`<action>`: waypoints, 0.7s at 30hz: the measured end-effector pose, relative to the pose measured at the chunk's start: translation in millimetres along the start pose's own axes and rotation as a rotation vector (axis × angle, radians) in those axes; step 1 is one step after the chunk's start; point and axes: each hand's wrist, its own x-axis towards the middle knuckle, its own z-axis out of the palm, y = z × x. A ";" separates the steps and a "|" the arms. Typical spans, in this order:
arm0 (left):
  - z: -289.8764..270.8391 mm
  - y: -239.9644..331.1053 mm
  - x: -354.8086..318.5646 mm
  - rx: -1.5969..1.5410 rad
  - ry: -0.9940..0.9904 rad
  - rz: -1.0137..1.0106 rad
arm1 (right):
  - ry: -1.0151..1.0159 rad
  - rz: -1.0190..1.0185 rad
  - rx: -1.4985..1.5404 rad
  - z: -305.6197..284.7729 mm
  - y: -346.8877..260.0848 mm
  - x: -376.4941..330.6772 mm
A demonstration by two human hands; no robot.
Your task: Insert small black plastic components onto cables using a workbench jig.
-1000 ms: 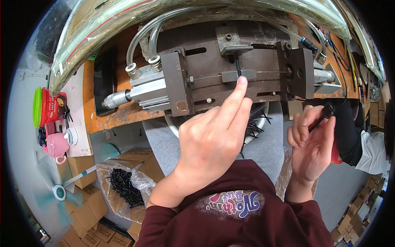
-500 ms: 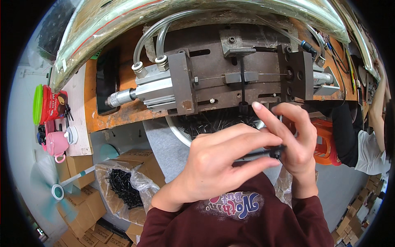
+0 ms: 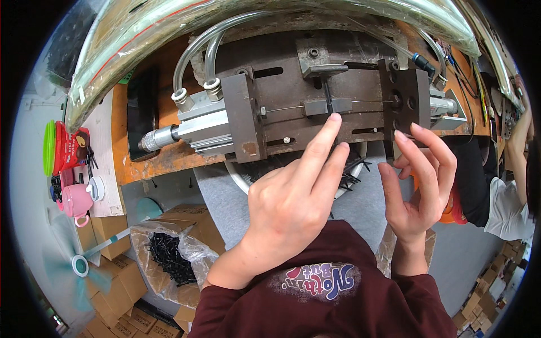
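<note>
Leftmost stand a red package (image 3: 76, 149) with a green disc at its side and, nearer, a pink cup (image 3: 78, 200) with a white lid beside it. Nearer again is a fan (image 3: 80, 266), its teal blades blurred. To its right, a clear plastic bag (image 3: 198, 256) in a carton holds many thin black pieces (image 3: 168, 256). Farther off, on the orange bench (image 3: 147, 168), a silver cylinder (image 3: 204, 128) adjoins the brown metal fixture (image 3: 276, 84). Next comes the left hand (image 3: 292, 197), index and middle fingers extended, index fingertip at the near end of a black rod (image 3: 327, 93); its thumb is hidden, so whether it pinches anything I cannot tell. That rod lies near to far across a small grey block (image 3: 315, 107) mid-fixture. Below the bench edge, a white-rimmed container (image 3: 239, 179) holds more black pieces, partly behind this hand. Rightward, the right hand (image 3: 420, 188) is raised with thumb and fingers spread, loosely curved. Far right, another person's arm (image 3: 514, 149) shows.
</note>
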 end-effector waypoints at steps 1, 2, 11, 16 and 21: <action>0.0 0.8 0.9 0.057 -0.029 0.001 | 0.001 0.004 0.004 -1.1 1.2 -1.1; -1.2 2.3 2.5 0.113 -0.058 0.002 | 0.002 0.007 0.008 -1.9 2.3 -2.4; -6.3 4.9 10.0 0.124 -0.114 -0.038 | -0.024 0.051 0.060 -5.0 -7.9 -2.5; -11.7 4.3 9.0 -0.311 -0.076 -0.186 | -0.063 0.239 0.333 -4.6 -15.3 -7.3; -25.3 8.5 -4.1 -0.973 -0.280 -0.461 | -0.175 0.636 0.969 -0.4 -25.7 -1.9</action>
